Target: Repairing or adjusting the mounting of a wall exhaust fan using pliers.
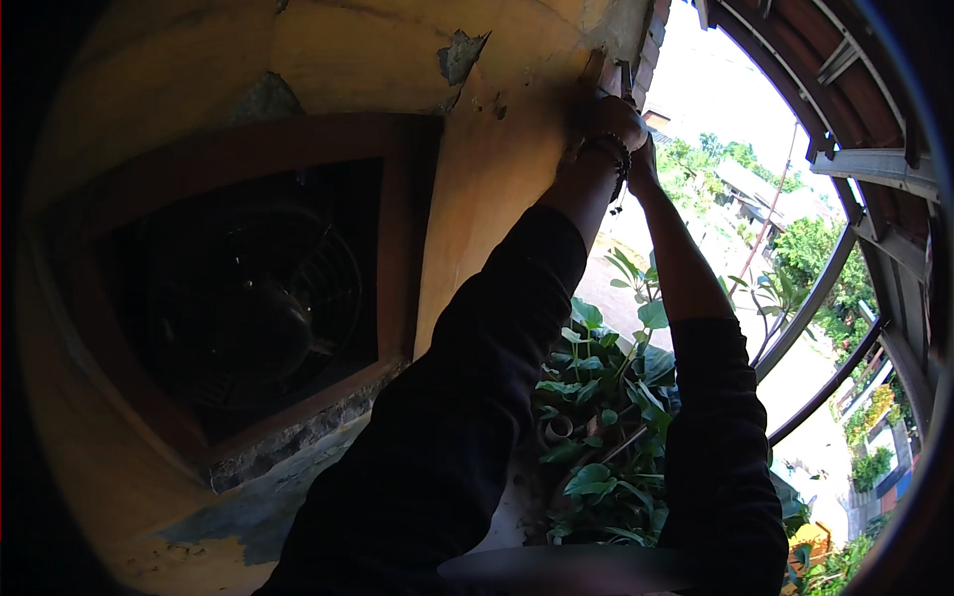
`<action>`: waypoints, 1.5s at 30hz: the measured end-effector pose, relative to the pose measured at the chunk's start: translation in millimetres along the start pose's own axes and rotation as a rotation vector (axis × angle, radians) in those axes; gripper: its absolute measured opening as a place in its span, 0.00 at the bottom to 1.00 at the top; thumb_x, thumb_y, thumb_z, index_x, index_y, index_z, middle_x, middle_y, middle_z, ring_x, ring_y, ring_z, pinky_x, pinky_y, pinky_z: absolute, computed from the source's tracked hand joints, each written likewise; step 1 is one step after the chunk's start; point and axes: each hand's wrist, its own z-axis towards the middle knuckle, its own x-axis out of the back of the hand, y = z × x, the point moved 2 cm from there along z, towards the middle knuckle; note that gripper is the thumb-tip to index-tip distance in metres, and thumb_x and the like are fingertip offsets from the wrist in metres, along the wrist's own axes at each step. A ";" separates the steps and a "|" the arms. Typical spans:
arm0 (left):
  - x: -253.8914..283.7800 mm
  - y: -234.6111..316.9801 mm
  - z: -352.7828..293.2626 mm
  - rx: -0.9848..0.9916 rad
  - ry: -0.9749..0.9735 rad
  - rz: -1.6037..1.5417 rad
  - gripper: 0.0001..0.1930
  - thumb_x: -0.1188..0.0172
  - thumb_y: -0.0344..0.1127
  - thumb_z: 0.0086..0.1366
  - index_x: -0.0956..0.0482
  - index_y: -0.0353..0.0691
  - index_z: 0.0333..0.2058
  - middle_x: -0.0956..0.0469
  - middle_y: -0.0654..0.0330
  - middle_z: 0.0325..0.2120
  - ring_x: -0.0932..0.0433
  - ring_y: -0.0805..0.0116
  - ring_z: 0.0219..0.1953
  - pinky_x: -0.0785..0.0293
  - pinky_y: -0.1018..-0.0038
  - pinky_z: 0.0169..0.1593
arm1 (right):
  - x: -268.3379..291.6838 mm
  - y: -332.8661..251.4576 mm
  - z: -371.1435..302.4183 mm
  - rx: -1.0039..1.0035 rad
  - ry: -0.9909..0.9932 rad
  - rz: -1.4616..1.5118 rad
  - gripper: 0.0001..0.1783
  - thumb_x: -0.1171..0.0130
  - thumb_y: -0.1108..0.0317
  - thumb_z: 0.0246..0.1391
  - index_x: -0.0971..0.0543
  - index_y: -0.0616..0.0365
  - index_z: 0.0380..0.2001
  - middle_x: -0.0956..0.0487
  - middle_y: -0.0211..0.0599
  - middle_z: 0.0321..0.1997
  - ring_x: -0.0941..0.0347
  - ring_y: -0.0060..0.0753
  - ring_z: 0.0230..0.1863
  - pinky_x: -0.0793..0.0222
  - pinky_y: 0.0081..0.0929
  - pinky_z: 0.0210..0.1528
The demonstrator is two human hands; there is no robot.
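Note:
Both my arms, in dark sleeves, reach up to the corner of a yellow wall (497, 169). My left hand (618, 123), with a dark beaded bracelet (612, 149) at its wrist, is closed on a dark, narrow tool (626, 79) whose kind I cannot make out. The tool points upward beside the wall's edge. Just below and to the right, my right hand (645, 167) is raised close against the left one. Its fingers are mostly hidden and in shadow. A brown strip (593, 70) shows on the wall to the left of the tool.
On the left, a brown-framed opening (407, 238) holds a dark round fan (258, 318). Plaster is peeling in patches (461, 58). Leafy plants (596, 437) grow below my arms. Curved metal railing (810, 298) and roof beams (879, 169) stand at right, before a bright street.

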 end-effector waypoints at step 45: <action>34.2 -68.3 -568.9 0.647 -0.464 -0.674 0.38 0.34 0.52 0.66 0.35 0.36 0.67 0.26 0.49 0.59 0.23 0.59 0.59 0.27 0.65 0.61 | -5.7 -79.5 -617.1 -1.198 -1.339 0.168 0.36 0.42 0.54 0.63 0.38 0.49 0.72 0.27 0.40 0.57 0.30 0.22 0.50 0.30 0.28 0.51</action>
